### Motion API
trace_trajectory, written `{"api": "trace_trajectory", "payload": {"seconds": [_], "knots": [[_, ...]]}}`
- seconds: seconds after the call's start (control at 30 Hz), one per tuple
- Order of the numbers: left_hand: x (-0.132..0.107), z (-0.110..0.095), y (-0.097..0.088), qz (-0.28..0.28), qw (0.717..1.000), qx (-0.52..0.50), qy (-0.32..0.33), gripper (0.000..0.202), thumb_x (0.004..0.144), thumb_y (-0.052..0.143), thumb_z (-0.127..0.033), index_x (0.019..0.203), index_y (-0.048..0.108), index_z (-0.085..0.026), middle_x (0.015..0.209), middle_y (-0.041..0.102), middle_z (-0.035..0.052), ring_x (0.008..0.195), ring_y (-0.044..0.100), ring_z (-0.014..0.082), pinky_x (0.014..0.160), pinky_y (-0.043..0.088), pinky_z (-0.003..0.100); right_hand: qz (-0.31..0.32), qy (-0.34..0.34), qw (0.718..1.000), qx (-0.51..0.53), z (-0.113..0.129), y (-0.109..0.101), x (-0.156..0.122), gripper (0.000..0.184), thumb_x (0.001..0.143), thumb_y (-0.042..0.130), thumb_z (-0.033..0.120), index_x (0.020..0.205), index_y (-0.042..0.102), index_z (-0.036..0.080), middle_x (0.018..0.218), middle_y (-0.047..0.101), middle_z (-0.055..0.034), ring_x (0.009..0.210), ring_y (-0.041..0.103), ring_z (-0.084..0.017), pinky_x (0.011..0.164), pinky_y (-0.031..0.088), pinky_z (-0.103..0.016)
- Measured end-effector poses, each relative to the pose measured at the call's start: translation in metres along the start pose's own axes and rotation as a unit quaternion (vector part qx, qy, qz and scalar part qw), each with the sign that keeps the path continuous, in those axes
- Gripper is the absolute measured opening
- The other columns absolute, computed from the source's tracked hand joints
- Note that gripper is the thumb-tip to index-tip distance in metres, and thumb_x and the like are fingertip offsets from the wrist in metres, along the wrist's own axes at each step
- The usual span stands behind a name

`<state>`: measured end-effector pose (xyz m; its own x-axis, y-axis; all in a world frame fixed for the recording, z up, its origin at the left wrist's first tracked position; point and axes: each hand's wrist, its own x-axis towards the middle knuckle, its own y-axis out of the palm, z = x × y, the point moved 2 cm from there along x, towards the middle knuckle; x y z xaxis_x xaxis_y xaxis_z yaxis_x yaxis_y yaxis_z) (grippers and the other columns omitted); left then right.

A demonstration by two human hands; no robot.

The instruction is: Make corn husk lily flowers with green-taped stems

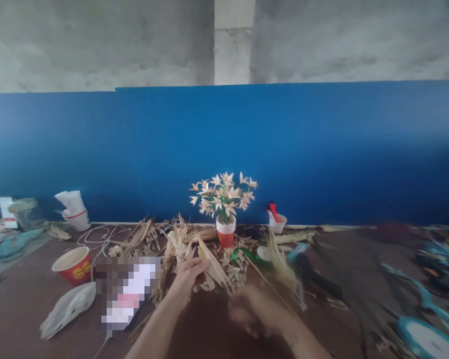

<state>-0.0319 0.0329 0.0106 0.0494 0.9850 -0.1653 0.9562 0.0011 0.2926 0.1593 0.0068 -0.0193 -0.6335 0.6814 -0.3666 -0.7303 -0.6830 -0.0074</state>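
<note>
Two hands of ours are near each other over the table (205, 324). Our left hand (189, 278) has thumb and fingers pinched on a husk (217, 273), which slants from that grip down toward our right hand (247, 310). The right one is blurred, so we cannot tell whether its fingers are apart, together or clamped on anything. The husk lies in front of the pot (225, 240) of flowers (232, 193), with a heap (178, 242) of loose leaves beyond our left hand and pale bits (236, 271) beyond our right. To work it well, we should pinch close to the part being worked, and lightly, since so thin a strip looks likely to split along its grain. A steady left and short, slow moves of the right would suit. We should also mind the ribbon (251, 257) near the bits, so nothing snags
</note>
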Motion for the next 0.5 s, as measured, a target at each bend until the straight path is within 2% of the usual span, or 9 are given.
{"api": "trace_trajectory", "payload": {"seconds": [0.2,0.5], "knots": [[0.0006,0.0019,-0.0008,0.007,1.000,0.002,0.006,0.035,0.055,0.077,-0.043,0.058,0.064,-0.011,0.047,0.058,0.0010,0.041,0.049,0.0075,0.043,0.036,0.019,-0.002,0.009,1.000,-0.001,-0.0002,-0.0026,-0.0010,0.017,0.071,0.063,0.029,0.075,0.058,0.013,0.043,0.051,0.0074,0.032,0.043,-0.005,0.031,0.029,-0.014],[0.0048,0.0060,-0.0036,0.015,1.000,0.024,0.009,0.037,0.054,0.077,-0.046,0.057,0.064,-0.011,0.044,0.056,0.0004,0.041,0.050,0.0095,0.043,0.035,0.021,0.000,0.031,0.999,-0.020,-0.0003,-0.0050,-0.0017,0.013,0.069,0.063,0.026,0.071,0.059,0.014,0.041,0.047,0.0089,0.031,0.040,-0.004,0.030,0.029,-0.014]]}}
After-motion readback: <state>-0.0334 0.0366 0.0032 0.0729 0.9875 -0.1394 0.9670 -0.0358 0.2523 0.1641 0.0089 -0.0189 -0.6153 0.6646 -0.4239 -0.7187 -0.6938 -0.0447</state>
